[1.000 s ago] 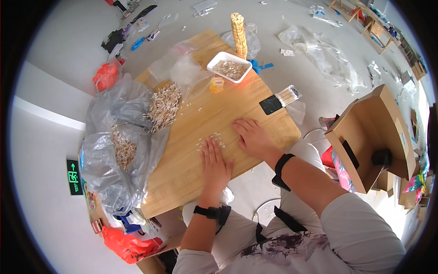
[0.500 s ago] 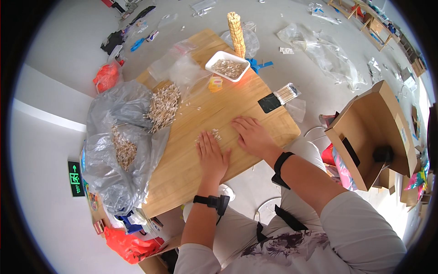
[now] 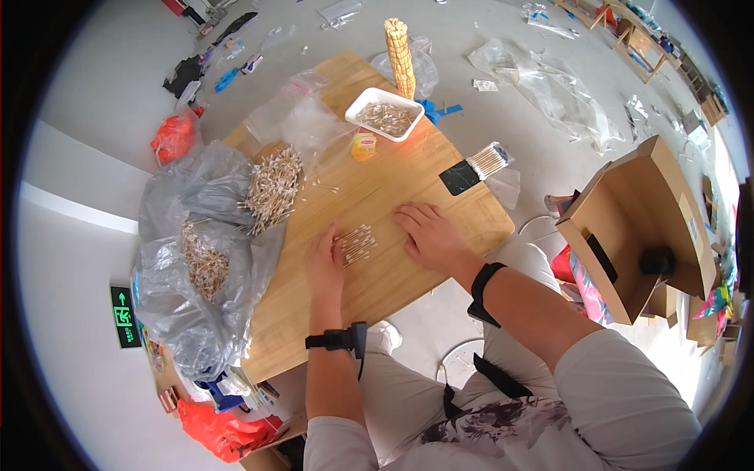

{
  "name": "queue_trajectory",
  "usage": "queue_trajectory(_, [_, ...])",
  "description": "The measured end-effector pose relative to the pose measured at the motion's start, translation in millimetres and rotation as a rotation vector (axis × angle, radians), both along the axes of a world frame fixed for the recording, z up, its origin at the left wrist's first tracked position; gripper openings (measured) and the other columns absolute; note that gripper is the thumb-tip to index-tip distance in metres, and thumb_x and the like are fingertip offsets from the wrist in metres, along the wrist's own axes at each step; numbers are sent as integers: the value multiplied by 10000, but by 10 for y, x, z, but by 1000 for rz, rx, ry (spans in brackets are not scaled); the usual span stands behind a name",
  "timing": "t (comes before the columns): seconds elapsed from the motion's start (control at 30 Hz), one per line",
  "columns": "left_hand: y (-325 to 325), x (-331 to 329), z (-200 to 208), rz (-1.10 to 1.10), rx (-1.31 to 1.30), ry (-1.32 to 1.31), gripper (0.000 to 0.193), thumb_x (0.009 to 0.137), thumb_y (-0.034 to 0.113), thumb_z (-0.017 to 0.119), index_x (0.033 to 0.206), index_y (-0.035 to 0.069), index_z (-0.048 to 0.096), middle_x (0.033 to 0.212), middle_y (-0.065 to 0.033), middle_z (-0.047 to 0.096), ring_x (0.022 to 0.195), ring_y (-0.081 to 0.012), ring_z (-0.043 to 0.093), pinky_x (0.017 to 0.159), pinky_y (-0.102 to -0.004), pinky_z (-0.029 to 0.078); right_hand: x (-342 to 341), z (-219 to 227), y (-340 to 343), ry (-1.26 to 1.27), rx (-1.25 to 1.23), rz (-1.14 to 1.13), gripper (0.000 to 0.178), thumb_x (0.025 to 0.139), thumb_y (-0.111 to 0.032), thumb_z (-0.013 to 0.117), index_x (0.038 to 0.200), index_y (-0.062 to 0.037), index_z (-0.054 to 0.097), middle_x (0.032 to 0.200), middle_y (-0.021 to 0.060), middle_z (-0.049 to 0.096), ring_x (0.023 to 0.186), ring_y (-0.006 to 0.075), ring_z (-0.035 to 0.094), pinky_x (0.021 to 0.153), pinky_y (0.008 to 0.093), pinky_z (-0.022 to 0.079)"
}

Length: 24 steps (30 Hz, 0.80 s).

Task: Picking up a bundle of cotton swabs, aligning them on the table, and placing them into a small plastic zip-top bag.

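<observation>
A small bundle of cotton swabs [image 3: 356, 243] lies on the wooden table [image 3: 408, 180] between my two hands. My left hand [image 3: 323, 263] rests flat on the table, its fingers touching the left side of the bundle. My right hand [image 3: 428, 235] lies palm down just right of the bundle, fingers spread, a short gap away from it. Neither hand holds anything. Both wrists wear black bands.
A heap of swabs [image 3: 272, 187] spills from a big clear plastic bag [image 3: 188, 259] at the left. A white tray [image 3: 384, 115] of swabs, a small yellow box [image 3: 363, 145], a packed swab bundle [image 3: 485, 162] and an open cardboard box [image 3: 640, 224] are around.
My left hand slid left off the small swab bundle, which now lies uncovered. My right hand has stayed nearly still beside it.
</observation>
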<state>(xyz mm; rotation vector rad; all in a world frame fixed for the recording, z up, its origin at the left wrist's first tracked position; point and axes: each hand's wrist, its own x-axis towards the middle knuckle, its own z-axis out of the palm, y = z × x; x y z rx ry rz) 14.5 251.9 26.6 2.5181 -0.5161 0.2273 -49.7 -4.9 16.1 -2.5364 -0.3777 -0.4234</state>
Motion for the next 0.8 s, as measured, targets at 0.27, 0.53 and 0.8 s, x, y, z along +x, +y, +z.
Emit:
queue_trajectory(0.27, [35, 107, -124, -64, -223, 31, 296, 855, 26, 740, 1148, 53, 704, 1001, -93, 730, 927, -297, 669, 830, -414, 526, 0, 48, -6, 20, -30, 0, 481, 843, -96, 614, 1320, -55, 575, 1364, 92, 578, 1332, 288, 506, 1128, 434, 395])
queue_trajectory(0.53, [89, 178, -118, -104, -126, -26, 280, 847, 89, 756, 1124, 80, 713, 932, -59, 709, 927, -295, 648, 839, -421, 497, 5, 88, 25, 40, 5, 37, 501, 841, -71, 613, 1340, -67, 573, 1407, 87, 564, 1358, 287, 488, 1132, 441, 388])
queue_trajectory(0.8, [59, 210, -105, -137, -93, -148, 297, 828, 55, 774, 1119, 74, 719, 934, -72, 721, 880, -286, 672, 803, -400, 520, 13, 98, 41, 50, -28, 25, 496, 825, -78, 622, 1319, -60, 580, 1391, 92, 571, 1345, 291, 493, 1125, 443, 388])
